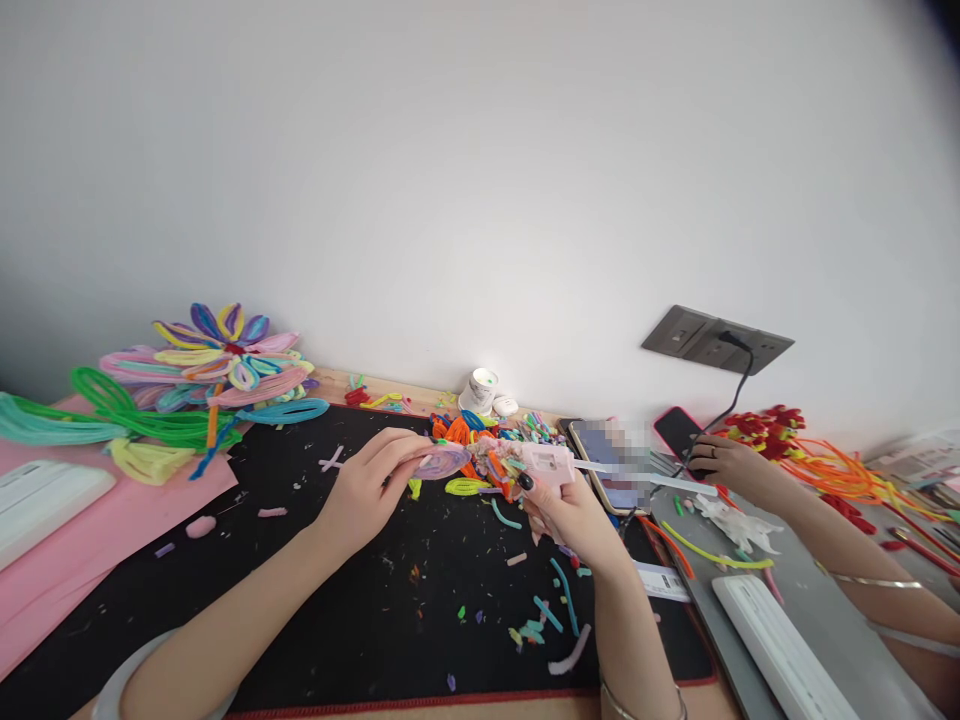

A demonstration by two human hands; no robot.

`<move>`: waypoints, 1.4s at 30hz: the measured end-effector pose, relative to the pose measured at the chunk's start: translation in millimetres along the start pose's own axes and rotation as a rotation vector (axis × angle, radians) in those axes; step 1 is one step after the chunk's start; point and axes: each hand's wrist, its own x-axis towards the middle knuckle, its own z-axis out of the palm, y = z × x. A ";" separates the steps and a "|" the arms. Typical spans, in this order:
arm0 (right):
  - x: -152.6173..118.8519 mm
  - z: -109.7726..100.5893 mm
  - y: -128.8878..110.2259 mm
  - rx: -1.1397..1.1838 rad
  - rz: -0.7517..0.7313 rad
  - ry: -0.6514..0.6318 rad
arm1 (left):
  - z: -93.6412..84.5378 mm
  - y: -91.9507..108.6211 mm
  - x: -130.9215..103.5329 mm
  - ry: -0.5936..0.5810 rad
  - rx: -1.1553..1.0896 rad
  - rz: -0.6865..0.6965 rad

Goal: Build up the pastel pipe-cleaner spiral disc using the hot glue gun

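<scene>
My left hand (pixel 375 490) pinches a flat lilac and pink loop of fuzzy pipe cleaner (pixel 442 462) between thumb and fingers, above the black mat. Wrapped around the handle of a pale pink hot glue gun (pixel 551 462) is my right hand (pixel 566 515). The gun's front end points left toward the loop; whether its tip touches the loop I cannot tell. From its rear a long whitish glue stick (pixel 600 467) extends right. Behind and below the gun lies a pile of orange, blue and multicoloured pipe cleaner pieces (pixel 469 433).
Pipe cleaner flowers (pixel 232 350) and green loops (pixel 142 415) lie left on pink paper (pixel 180 500). Cut scraps (pixel 532 630) litter the black mat (pixel 337 620). A white cup (pixel 480 390) stands by the wall. At right, a co-worker's hand (pixel 724 460) is beside a phone (pixel 679 435) and black cable (pixel 739 395).
</scene>
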 end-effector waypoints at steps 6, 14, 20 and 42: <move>0.2 0.4 -1.1 -0.002 -0.001 -0.003 | 0.2 -0.7 -0.9 0.006 -0.002 -0.031; 0.0 -1.6 1.0 -0.023 0.003 -0.005 | 0.1 -1.3 -1.0 0.022 -0.013 -0.042; 0.0 -2.6 1.3 -0.037 0.014 0.006 | -0.1 -0.9 -1.2 0.023 -0.010 -0.100; 4.3 21.6 -4.4 -0.688 -0.066 -0.173 | 7.2 -21.5 6.3 0.424 -0.710 -0.985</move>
